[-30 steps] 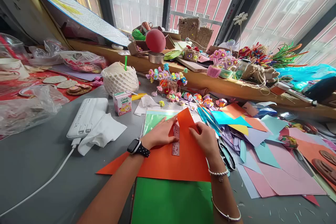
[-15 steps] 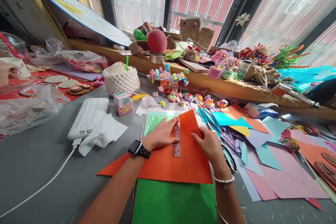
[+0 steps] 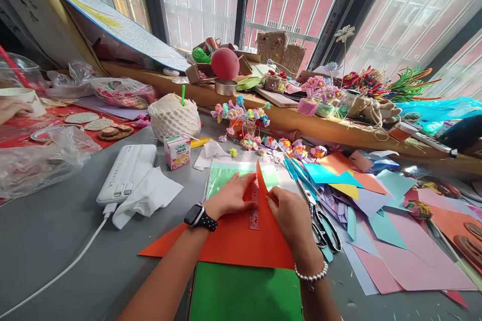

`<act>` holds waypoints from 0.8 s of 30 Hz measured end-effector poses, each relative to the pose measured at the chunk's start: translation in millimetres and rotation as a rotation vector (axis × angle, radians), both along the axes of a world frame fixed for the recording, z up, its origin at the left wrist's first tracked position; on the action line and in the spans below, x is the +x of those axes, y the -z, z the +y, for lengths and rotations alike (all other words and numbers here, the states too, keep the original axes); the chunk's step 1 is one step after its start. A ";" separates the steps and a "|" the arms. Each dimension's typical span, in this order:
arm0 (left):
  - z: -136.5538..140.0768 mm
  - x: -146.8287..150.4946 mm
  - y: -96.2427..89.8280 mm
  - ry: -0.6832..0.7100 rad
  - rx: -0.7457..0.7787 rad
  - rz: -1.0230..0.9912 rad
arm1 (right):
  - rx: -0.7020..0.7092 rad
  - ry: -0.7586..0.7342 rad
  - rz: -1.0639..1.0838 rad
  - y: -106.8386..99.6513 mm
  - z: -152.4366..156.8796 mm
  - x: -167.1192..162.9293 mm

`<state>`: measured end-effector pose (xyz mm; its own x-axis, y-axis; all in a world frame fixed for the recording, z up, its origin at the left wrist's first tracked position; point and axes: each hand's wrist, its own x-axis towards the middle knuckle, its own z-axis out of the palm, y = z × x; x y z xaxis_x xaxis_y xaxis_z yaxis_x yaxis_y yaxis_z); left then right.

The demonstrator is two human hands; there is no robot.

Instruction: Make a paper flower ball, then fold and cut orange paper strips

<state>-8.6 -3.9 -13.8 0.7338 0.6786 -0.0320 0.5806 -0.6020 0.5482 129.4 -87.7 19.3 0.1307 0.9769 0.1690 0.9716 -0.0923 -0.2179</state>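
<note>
An orange sheet of paper [image 3: 233, 248] lies across a green sheet [image 3: 244, 291]. On the orange sheet is a narrow patterned ruler [image 3: 253, 218], standing lengthwise away from me. My left hand [image 3: 234, 196] rests flat and open over it, thumb and fingertips apart and touching the ruler. Closed in a pinch, my right hand [image 3: 291, 213] grips the right part of the orange sheet, which is raised and bent up along the ruler's right edge. Its thumb and fingertips are partly hidden behind the paper and knuckles. Scissors [image 3: 324, 228] with black handles lie just right of my right hand.
Coloured paper pieces [image 3: 410, 256] cover the right side. At the left are a white power bank [image 3: 128, 170] with a cable, a tissue [image 3: 148, 195] and a small drink carton [image 3: 177, 153]. Behind stand a netted coconut [image 3: 175, 118] and crocheted flowers [image 3: 241, 115]. Another person's hand [image 3: 15, 109] touches a cup.
My right hand has moved left, lifting and bending the right part of the orange sheet toward the ruler. The scissors are now more exposed. My left hand stays on the ruler.
</note>
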 end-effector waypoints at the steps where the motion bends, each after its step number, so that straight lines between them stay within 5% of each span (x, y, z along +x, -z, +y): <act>1: -0.3 -0.2 -0.1 0.000 0.001 -0.012 | -0.002 -0.010 -0.027 -0.9 -0.4 -3.2; 8: -1.2 -1.1 0.4 -0.001 0.010 -0.012 | -0.060 -0.033 -0.073 -7.5 -2.5 -9.5; 16: 1.1 2.6 -9.8 -0.009 -0.023 0.051 | -0.040 0.104 -0.065 -2.4 -11.4 10.2; 24: 5.0 2.7 -0.9 -0.003 -0.016 0.025 | -0.021 0.184 0.003 -2.9 -10.1 13.1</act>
